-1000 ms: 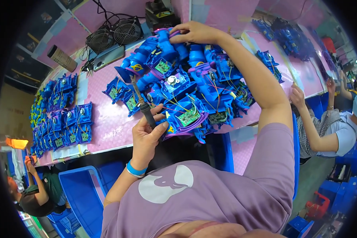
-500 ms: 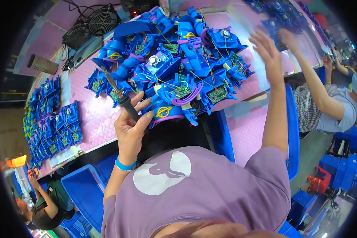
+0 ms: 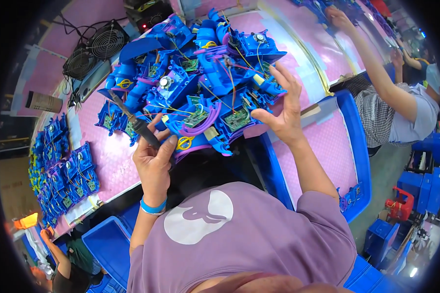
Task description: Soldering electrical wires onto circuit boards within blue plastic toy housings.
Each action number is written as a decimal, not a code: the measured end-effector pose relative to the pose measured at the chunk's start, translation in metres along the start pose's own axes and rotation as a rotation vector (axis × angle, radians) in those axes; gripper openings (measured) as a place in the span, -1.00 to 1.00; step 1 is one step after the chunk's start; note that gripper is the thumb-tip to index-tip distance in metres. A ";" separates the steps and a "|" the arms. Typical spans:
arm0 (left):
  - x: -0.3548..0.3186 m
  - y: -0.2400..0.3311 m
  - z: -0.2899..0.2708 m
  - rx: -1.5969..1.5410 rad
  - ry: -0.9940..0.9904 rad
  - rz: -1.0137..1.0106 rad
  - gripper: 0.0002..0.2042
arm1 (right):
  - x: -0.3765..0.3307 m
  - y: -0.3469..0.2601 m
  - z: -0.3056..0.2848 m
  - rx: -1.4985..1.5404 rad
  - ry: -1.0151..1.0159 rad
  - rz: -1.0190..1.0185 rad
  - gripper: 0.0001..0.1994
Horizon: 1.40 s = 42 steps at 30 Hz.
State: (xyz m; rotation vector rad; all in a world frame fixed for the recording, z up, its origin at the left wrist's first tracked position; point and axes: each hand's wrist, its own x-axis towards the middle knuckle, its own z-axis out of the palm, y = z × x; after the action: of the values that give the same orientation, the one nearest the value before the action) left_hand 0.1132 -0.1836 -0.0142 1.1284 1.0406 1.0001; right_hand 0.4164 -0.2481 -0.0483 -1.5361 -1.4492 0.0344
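Observation:
A heap of blue plastic housings [image 3: 200, 83] with green circuit boards, coloured wires and purple parts covers the pink table in front of me. My left hand [image 3: 154, 161] grips a black-handled soldering iron [image 3: 132, 121], its tip pointing up-left into the heap. My right hand [image 3: 283, 110] has its fingers spread and rests on the right edge of the heap, the thumb beside a green circuit board [image 3: 237, 118]. A blue band circles my left wrist.
Two black fans [image 3: 95, 51] stand at the back left. More blue assemblies [image 3: 63, 171] lie in rows at the far left. A blue crate [image 3: 354, 146] sits to my right. Another person's arm [image 3: 376, 73] reaches over the table at the right.
My right hand has come back from the far right side to the near right edge of the heap. The left hand still holds the soldering iron at the heap's front.

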 end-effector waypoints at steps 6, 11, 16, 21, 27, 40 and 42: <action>0.013 0.011 -0.001 -0.012 0.049 0.058 -0.55 | 0.015 -0.010 0.018 0.024 -0.031 0.009 -0.10; 0.035 0.011 -0.011 -0.045 0.119 0.117 -0.49 | 0.020 -0.021 0.041 -0.011 -0.007 0.010 -0.16; 0.034 0.009 -0.020 -0.024 0.155 0.160 -0.48 | 0.024 -0.021 0.020 0.068 -0.071 -0.023 -0.27; 0.019 0.014 -0.028 0.005 0.202 0.131 -0.48 | 0.066 0.013 -0.022 -0.072 0.101 -0.075 -0.45; -0.005 0.012 -0.044 0.003 0.194 0.110 -0.51 | 0.160 0.082 0.018 0.509 -0.121 0.282 -0.50; -0.009 0.001 -0.054 0.018 0.165 0.001 -0.48 | 0.176 0.059 0.076 0.785 -0.520 0.421 -0.45; -0.005 0.012 -0.048 -0.001 0.122 -0.068 -0.48 | 0.181 0.082 0.081 0.625 -0.502 0.311 -0.43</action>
State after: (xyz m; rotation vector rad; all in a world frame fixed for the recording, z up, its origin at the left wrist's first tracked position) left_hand 0.0644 -0.1763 -0.0070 1.0343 1.1691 1.0249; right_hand 0.4805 -0.0436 -0.0396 -1.2448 -1.3661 1.0252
